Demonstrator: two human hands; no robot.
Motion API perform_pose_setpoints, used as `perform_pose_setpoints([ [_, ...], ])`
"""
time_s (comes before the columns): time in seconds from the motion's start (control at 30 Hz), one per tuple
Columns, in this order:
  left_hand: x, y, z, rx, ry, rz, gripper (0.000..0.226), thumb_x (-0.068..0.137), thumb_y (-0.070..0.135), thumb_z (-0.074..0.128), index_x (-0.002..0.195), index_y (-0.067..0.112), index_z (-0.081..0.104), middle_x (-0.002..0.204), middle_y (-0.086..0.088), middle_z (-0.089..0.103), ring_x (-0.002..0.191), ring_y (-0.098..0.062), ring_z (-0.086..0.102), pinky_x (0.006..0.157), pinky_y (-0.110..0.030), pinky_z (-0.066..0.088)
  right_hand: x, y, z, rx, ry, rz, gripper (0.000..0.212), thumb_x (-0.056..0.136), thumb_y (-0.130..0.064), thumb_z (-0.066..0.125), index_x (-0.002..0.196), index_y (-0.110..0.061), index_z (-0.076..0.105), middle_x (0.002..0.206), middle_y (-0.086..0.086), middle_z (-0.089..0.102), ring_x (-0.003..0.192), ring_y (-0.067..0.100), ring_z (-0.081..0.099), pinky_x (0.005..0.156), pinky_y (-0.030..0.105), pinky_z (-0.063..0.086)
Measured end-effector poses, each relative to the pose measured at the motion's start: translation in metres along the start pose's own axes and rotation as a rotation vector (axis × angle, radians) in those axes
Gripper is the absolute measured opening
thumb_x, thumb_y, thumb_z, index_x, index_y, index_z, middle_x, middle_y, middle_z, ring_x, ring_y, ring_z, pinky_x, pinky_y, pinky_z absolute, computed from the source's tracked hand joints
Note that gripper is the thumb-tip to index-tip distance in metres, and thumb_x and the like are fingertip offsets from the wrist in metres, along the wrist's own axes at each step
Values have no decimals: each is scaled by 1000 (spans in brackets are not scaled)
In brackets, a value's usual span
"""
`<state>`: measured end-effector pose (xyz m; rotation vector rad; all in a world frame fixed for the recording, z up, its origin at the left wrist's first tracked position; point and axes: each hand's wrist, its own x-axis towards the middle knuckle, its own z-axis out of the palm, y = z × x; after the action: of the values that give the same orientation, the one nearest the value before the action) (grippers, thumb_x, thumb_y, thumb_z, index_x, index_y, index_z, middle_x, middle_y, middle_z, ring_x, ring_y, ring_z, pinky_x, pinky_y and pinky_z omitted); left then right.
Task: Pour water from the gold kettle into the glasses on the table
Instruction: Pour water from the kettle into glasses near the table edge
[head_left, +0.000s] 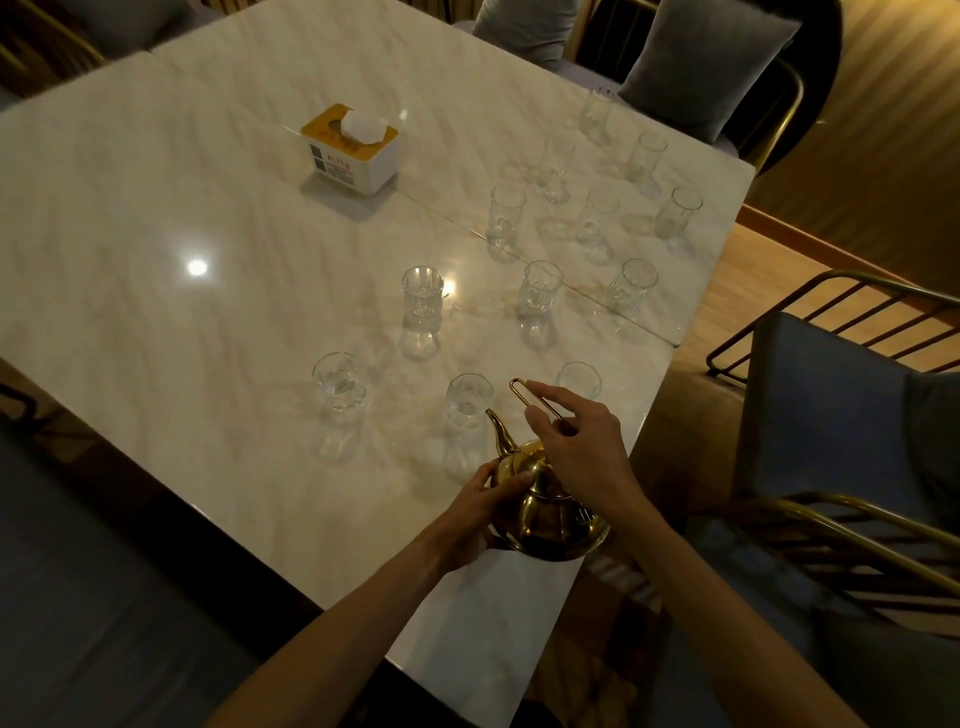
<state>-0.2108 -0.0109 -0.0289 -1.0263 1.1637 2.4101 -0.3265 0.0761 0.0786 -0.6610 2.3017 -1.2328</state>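
- Gold, shiny and round-bellied, the metal kettle (545, 512) sits in the lower centre of the frame, near the right-hand edge of the pale marble-patterned table (208, 208); whether its base touches the tabletop or is lifted just off it cannot be told.
- Its curved spout (500, 431) points up the frame toward the nearest clear drinking glass (467, 402), which stands just beside the spout tip.
- The left hand (480, 512) cups the kettle's left side, fingers curled round the body with the thumb near the lid.
- The right hand (582, 441) grasps the thin gold wire handle (530, 397), which is raised above the lid; the index finger lies stretched along the loop.
- Clear faceted glasses stand spread over the right half of the table: one at lower centre-left (340, 387), one partly hidden behind the right hand (579, 379), a middle row (422, 296) (541, 288) (631, 288), and more toward the upper right (506, 213) (597, 215) (678, 213) (647, 156) (597, 114).
- How much water any glass holds cannot be judged in this dim light.
- White tissue box with a yellow top (350, 148) stands in the upper centre, well apart from the glasses, a white tissue poking out.
- Blue-cushioned chairs with gold metal frames (831, 395) stand at the right, and grey cushions (701, 62) sit at the upper right.
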Motion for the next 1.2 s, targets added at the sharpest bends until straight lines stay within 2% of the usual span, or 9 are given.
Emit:
perform_pose_setpoints([
  [0.27, -1, 0, -4, 4, -7, -16, 86, 73, 49, 81, 146, 33, 36, 136, -6, 55, 119, -32, 59, 83, -50, 58, -2, -2, 2, 7, 7, 6, 36, 97, -27, 64, 133, -34, 63, 106, 2, 70, 59, -7, 47, 68, 12, 41],
  [0.43, -2, 0, -6, 22, -15, -17, 85, 74, 49, 80, 146, 33, 37, 135, -6, 55, 119, -31, 59, 84, -50, 58, -3, 0, 4, 15, 13, 20, 36, 98, -28, 63, 133, -35, 62, 100, -3, 64, 59, -7, 49, 66, 13, 41],
  [0.57, -3, 1, -6, 39, -18, -25, 90, 70, 52, 83, 145, 34, 36, 136, -6, 55, 120, -33, 58, 91, -55, 56, -5, 2, 5, 12, 28, 6, 36, 97, -29, 64, 133, -36, 62, 121, -4, 70, 62, -3, 54, 67, 15, 49],
  [0.7, -4, 2, -7, 47, 0, -8, 84, 78, 45, 81, 148, 35, 34, 138, -6, 53, 121, -33, 57, 94, -59, 54, -11, 0, 4, 25, 58, -4, 37, 97, -29, 64, 133, -38, 62, 136, -10, 61, 81, 4, 64, 79, 20, 58],
  [0.77, -4, 3, -6, 52, 12, 22, 87, 76, 45, 83, 148, 35, 34, 140, -5, 51, 123, -34, 56, 94, -60, 54, -16, 0, 3, 44, 76, -10, 38, 97, -26, 64, 133, -36, 62, 133, -12, 62, 75, 5, 68, 75, 16, 57],
  [0.9, -8, 6, -1, 70, 33, 89, 87, 74, 44, 84, 145, 37, 33, 136, 0, 51, 121, -30, 58, 92, -57, 56, -24, 1, 1, 77, 126, -13, 38, 96, -24, 66, 131, -37, 63, 101, -2, 75, 62, 10, 66, 67, 26, 60],
  [1.03, -10, 10, 2, 92, 69, 183, 82, 79, 37, 82, 145, 37, 34, 137, 2, 51, 111, -21, 62, 68, -34, 62, -30, 4, -4, 133, 159, -28, 39, 95, -22, 66, 132, -34, 63, 92, -13, 75, 65, 17, 70, 70, 36, 64],
  [1.13, -12, 14, 4, 122, 85, 266, 82, 73, 39, 87, 140, 39, 38, 135, 5, 52, 113, -19, 60, 71, -34, 62, -33, 8, -7, 170, 193, -48, 39, 95, -23, 67, 132, -33, 63, 114, 5, 73, 78, 13, 73, 72, 43, 64],
  [1.2, -14, 20, 6, 146, 86, 322, 73, 70, 40, 88, 128, 46, 44, 131, 10, 54, 114, -15, 59, 78, -36, 62, -35, 9, -10, 179, 220, -81, 39, 94, -24, 67, 133, -29, 63, 129, -1, 68, 93, 13, 74, 75, 42, 64],
])
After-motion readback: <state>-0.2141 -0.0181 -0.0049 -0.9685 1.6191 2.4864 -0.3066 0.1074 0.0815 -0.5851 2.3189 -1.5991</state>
